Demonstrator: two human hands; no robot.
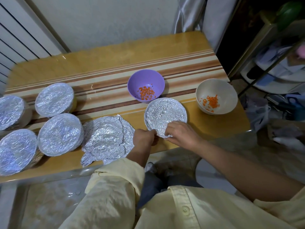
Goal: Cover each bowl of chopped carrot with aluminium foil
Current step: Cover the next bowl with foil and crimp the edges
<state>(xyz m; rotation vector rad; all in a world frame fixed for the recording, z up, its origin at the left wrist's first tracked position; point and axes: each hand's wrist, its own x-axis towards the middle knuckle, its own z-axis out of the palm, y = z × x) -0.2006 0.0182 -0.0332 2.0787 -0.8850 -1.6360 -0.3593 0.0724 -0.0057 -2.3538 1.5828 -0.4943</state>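
A foil-covered bowl (165,114) stands near the table's front edge. My left hand (144,137) pinches the foil at its near-left rim, and my right hand (180,132) pinches the foil at its near rim. Behind it sits an uncovered purple bowl (146,83) with chopped carrot. An uncovered cream bowl (216,93) with carrot stands to the right. Several foil-covered bowls (60,133) are grouped at the left. A stack of loose crumpled foil sheets (107,139) lies between them and my left hand.
The striped wooden table (115,66) stands against a white wall; its front edge runs just under my hands. A metal rack (270,63) with household items stands to the right, with bags on the floor beside it.
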